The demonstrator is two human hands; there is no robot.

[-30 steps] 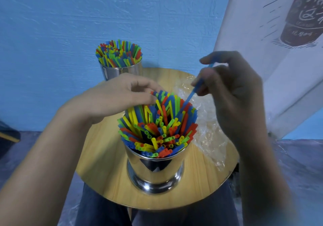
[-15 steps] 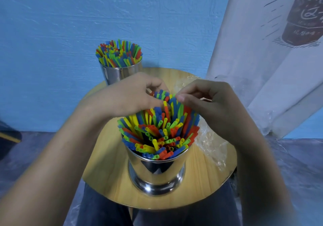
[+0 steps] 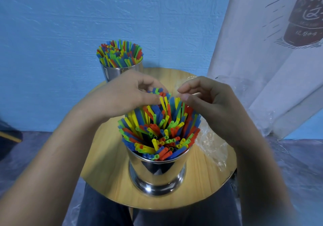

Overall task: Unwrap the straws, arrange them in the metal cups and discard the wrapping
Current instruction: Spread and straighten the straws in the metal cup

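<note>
A shiny metal cup (image 3: 157, 173) stands near the front of the round wooden table (image 3: 104, 155), packed with colourful straws (image 3: 157, 134). My left hand (image 3: 122, 96) curls over the far left straw tops, with a few tips held between thumb and fingers. At the far right straw tops, my right hand (image 3: 213, 103) hovers with fingers loosely curled and its thumb against the tips, holding nothing. A second metal cup (image 3: 120, 71) full of straws (image 3: 119, 53) stands at the table's back left. Crumpled clear wrapping (image 3: 211, 143) lies on the table's right side, partly behind my right hand.
A blue wall runs behind the table. A white printed curtain (image 3: 262, 51) hangs at the right, close to the table's edge. My dark-trousered legs (image 3: 104, 208) are under the table's front edge.
My right hand lowered a blue straw into the near cup, let go of it, and now sits at the straw tops. My left hand stayed on the far left straws.
</note>
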